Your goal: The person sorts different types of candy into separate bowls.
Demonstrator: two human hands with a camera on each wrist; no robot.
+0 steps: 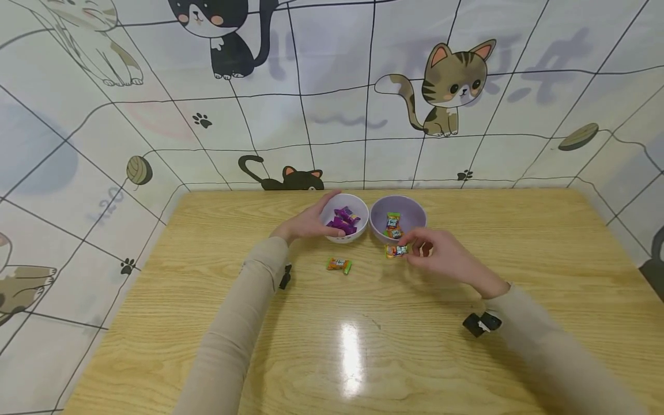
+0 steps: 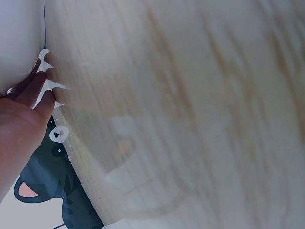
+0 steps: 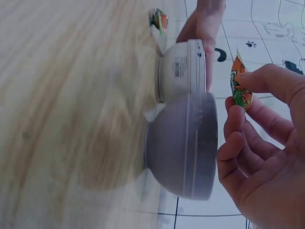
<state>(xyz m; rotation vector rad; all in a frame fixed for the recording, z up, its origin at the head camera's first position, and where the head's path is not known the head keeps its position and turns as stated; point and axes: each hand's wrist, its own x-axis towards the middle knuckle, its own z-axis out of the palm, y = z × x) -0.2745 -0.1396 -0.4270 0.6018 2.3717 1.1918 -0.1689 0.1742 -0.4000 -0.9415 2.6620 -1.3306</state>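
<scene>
My left hand (image 1: 307, 222) grips the left side of a white bowl (image 1: 361, 230), its thumb at the near rim and fingers toward the back. Several purple-wrapped candies (image 1: 346, 214) lie in that bowl. Between thumb and fingertips, my right hand (image 1: 441, 253) pinches an orange and green wrapped candy (image 1: 396, 251), just in front of a purple bowl (image 1: 415, 214). Similar orange and green candies (image 1: 393, 221) sit inside the purple bowl. Another wrapped candy (image 1: 339, 264) lies on the table before the white bowl. The right wrist view shows the pinched candy (image 3: 240, 86) above the purple bowl's rim level.
Both bowls stand side by side near the back edge of the wooden table (image 1: 290, 357). Behind it hangs a white sheet (image 1: 337, 121) with cat drawings and grid lines. A dark object (image 1: 655, 265) shows at the far right edge.
</scene>
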